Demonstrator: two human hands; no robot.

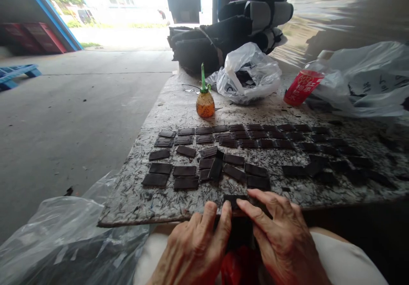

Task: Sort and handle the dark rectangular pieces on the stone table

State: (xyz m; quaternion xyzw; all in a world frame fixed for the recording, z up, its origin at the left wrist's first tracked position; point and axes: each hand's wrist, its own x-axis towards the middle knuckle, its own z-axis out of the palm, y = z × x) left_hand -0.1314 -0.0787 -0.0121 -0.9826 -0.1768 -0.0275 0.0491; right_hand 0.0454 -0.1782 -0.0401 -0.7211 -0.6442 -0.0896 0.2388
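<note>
1. The left hand (194,246) and right hand (281,238) rest side by side at the near edge of the counter (134,200), fingers pressed from both sides on a small stack of dark flat rectangular pieces (238,229) held between them above the lap.
2. The top dark piece (234,200) of that stack lies just over the counter edge, touched by the fingertips (246,204) of the right hand.
3. A clear crumpled plastic bag (57,234) sits to the left, below the counter.
4. Beyond the hands, rows of dark rectangular tiles (217,157) lie spread over the speckled, scratched counter, some overlapping.
5. Farther back stands a small round orange bottle with a green spout (205,99).
6. Behind it lie a white plastic bag (249,74), a red cup (302,87) tipped over, and black rolled bundles (230,29).
</note>
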